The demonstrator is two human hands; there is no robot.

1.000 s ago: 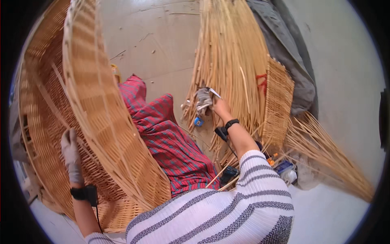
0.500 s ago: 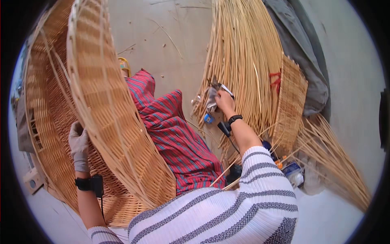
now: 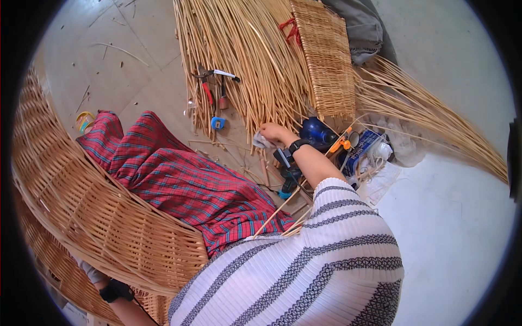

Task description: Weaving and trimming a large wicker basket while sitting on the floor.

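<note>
My right hand (image 3: 276, 133), bare with a black wrist strap, is closed around a crumpled pale grey glove (image 3: 261, 140) at the near ends of the cane bundle. To its left lie a blue tape measure (image 3: 217, 123) and red-handled cutters (image 3: 207, 93). My left hand (image 3: 87, 270), in a grey glove, reaches inside the large wicker basket (image 3: 117, 217); the basket's wall hides its fingers. Red plaid cloth (image 3: 179, 168) covers my legs beside the basket.
Long loose canes (image 3: 244, 60) spread across the floor ahead. A flat woven panel (image 3: 326, 60) rests at their right. Nearer stand a dark blue rounded object (image 3: 317, 132), an orange-handled tool (image 3: 341, 143) and a clear plastic bag (image 3: 408, 144). A yellow-edged roll (image 3: 84, 121) lies far left.
My right hand has moved back from the cutters toward me, with the grey glove in it. My left hand has gone lower behind the basket's wall, and the view has swung right.
</note>
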